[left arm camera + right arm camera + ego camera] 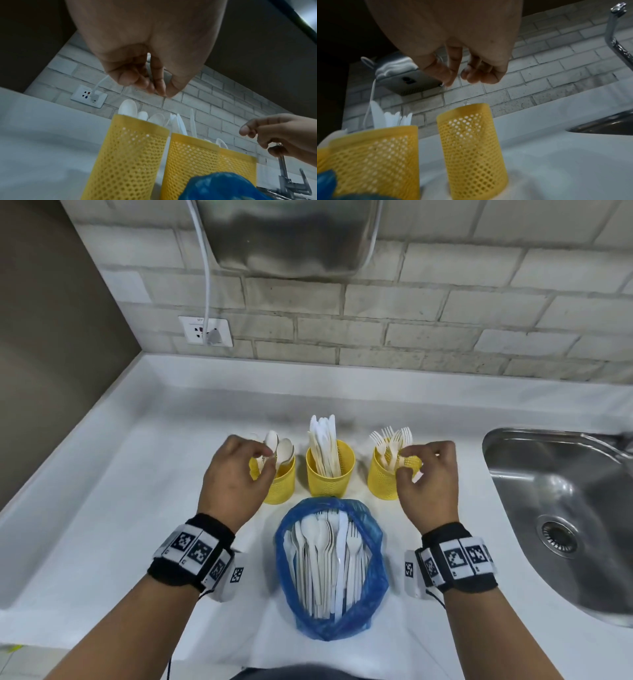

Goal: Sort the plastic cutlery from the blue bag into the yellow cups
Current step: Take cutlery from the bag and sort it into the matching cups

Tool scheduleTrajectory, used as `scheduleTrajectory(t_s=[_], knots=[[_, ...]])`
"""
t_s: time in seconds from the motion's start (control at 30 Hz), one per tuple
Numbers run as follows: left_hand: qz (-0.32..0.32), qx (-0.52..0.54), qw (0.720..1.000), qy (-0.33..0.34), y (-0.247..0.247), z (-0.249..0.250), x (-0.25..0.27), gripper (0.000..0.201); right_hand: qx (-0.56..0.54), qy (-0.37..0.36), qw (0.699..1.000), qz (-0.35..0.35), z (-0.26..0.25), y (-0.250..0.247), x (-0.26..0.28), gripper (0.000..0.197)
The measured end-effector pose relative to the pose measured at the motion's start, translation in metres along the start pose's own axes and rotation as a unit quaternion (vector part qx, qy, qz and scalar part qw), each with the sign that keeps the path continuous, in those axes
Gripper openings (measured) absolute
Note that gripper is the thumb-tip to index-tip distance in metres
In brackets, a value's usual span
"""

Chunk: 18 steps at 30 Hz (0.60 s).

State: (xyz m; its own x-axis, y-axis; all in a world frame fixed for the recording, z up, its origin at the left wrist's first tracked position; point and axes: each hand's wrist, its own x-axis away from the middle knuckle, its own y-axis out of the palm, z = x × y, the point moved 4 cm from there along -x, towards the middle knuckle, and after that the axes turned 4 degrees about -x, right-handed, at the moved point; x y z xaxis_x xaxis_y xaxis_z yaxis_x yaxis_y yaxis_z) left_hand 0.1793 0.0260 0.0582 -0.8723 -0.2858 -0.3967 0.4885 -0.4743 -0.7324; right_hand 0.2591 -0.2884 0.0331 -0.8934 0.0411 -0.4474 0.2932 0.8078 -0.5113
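Observation:
Three yellow mesh cups stand in a row: the left cup holds spoons, the middle cup knives, the right cup forks. In front lies the open blue bag, full of white cutlery. My left hand hovers over the left cup and pinches a white spoon, bowl up. Above the right cup, my right hand pinches a white fork between thumb and forefinger, mostly hidden by the fingers.
A steel sink is set into the white counter at the right, with its tap behind. On the brick wall hang a metal hand dryer and a socket with its cable.

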Motion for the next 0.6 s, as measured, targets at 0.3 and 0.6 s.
scheduleTrajectory(t_s=[0.3, 0.6], knots=[[-0.096, -0.069, 0.993, -0.007, 0.028, -0.020, 0.021, 0.021, 0.164, -0.028, 0.981, -0.099, 0.015, 0.018, 0.016, 0.015], [-0.087, -0.041, 0.995, -0.007, 0.033, -0.023, 0.011, 0.018, 0.134, -0.030, 0.987, -0.079, 0.011, 0.019, 0.025, 0.014]])
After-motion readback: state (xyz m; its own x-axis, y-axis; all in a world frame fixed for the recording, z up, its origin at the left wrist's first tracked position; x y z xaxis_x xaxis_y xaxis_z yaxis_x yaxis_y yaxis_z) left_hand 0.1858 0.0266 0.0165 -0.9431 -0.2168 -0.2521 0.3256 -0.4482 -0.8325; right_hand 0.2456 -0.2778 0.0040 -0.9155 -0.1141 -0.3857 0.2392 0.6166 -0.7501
